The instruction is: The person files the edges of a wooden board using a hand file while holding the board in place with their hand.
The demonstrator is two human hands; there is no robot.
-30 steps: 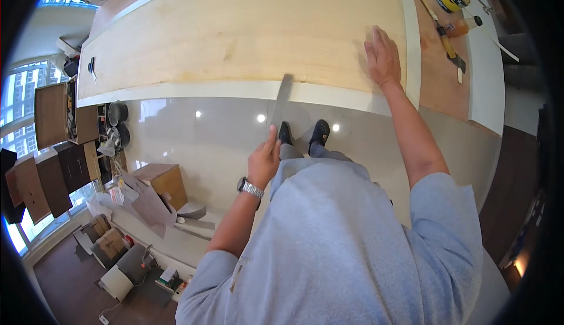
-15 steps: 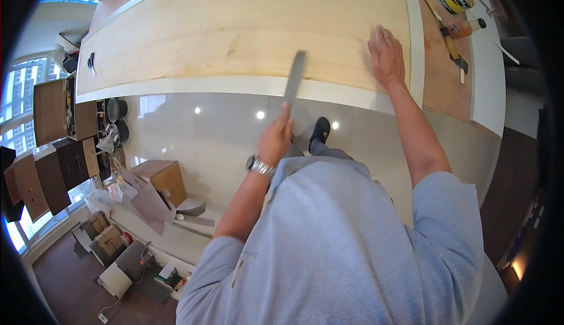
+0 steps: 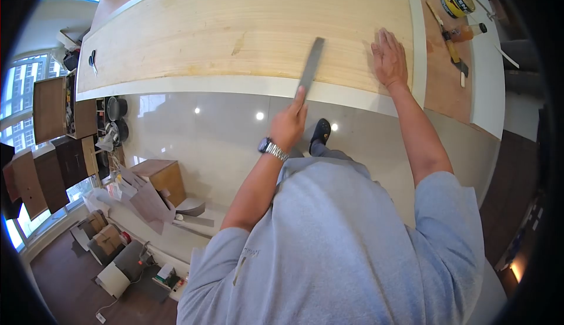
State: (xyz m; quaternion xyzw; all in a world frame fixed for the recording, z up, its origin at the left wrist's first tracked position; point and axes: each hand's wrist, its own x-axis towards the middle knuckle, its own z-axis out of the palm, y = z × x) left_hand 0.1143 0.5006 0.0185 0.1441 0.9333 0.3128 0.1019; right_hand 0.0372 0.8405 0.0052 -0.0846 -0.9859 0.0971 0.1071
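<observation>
My left hand [image 3: 289,122], with a metal watch on its wrist, is closed around the near end of a long flat grey file [image 3: 312,64]. The file slants away over the white front edging of a pale wooden panel [image 3: 194,31], its far end above the wood. On the panel's right part, my right hand [image 3: 390,61] lies flat with its fingers stretched out. Whether the file touches the edging cannot be made out.
Scissors [image 3: 93,62] lie at the panel's left end. Right of the panel are a yellow and black can [image 3: 457,2], a bottle [image 3: 467,32] and a yellow-handled tool [image 3: 452,50]. A wooden box [image 3: 161,178] and cabinets [image 3: 56,160] stand at the left.
My left hand has moved to the right and slightly away from my body, carrying the file along. My right hand stays flat in nearly the same place.
</observation>
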